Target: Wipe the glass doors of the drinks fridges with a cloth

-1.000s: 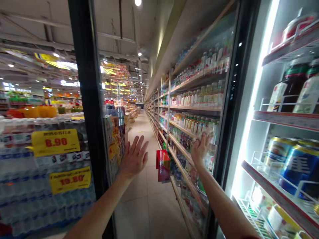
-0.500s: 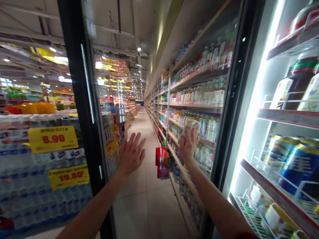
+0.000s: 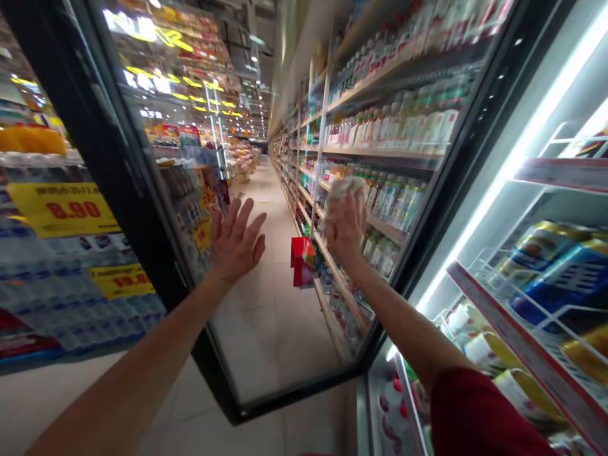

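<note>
L hand (image 3: 235,244): fingers spread, empty, nr glass door (image 3: 251,373). R hand (image 3: 348,231): fingers part-bent, gripping cloth (image 3: 350,186); prob. soft, lt.; hold mid-wad.

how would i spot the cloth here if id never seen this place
Find the big black-framed glass door, then the right hand raised at its pane. The pale cloth is bunched at that hand's fingers. It looks crumpled and shapeless, unlike the neat rows of bottles seen through the glass.

Left hand (image 3: 236,240): raised, fingers spread | Right hand (image 3: 346,225): raised, forearm extended
</note>
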Tool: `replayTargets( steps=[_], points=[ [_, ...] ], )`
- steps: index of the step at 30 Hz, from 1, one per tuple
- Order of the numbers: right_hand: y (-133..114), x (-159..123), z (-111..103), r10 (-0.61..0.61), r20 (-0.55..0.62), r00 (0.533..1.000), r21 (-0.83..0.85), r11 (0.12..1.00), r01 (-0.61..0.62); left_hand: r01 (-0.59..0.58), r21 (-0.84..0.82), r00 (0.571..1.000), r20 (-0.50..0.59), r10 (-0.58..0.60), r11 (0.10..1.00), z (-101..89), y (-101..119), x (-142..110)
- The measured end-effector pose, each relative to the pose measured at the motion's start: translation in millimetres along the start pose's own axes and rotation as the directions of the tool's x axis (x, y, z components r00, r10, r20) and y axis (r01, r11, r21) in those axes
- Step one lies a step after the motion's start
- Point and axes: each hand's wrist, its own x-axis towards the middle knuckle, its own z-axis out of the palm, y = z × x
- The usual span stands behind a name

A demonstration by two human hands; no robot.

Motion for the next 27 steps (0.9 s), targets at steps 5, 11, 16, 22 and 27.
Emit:
replayTargets(
  steps=[5, 11, 16, 22, 27],
  points=[
    [20.7, -11.6, -4.9, -0.121, 0.159, 0.980, -0.051, 0.990, 0.130, -0.012, 0.063, 0.999, 0.031, 0.010, 0.998, -0.6, -2.0, 0.1],
    [92.6, 8.2, -10.9, 0.357, -0.192, 0.914, -0.084, 0.922, -0.378, -0.070, 0.053, 0.996, 0.050, 0.067, 0.996, -2.4, -2.5, -0.7],
    [20.5, -13.7, -2.6, -0.278, 0.159, 0.947, -0.008, 0.959, 0.282, -0.095, 0.069, 0.996, 0.002, 0.095, 0.993, 1.7, -5.3, 1.5],
    [48.4, 41.2, -5.4, 0.185, -0.249, 0.951, -0.028, 0.980, -0.198, -0.071, 0.125, 0.997, -0.032, 0.076, 0.990, 5.3, -9.3, 1.6],
    [-42.9, 53.3, 13.5, -0.237, -0.139, 0.962, 0.067, 0.967, 0.247, 0.015, 0.026, 0.995, -0.103, -0.012, 1.000, -1.3, 9.3, 18.2]
  ],
)
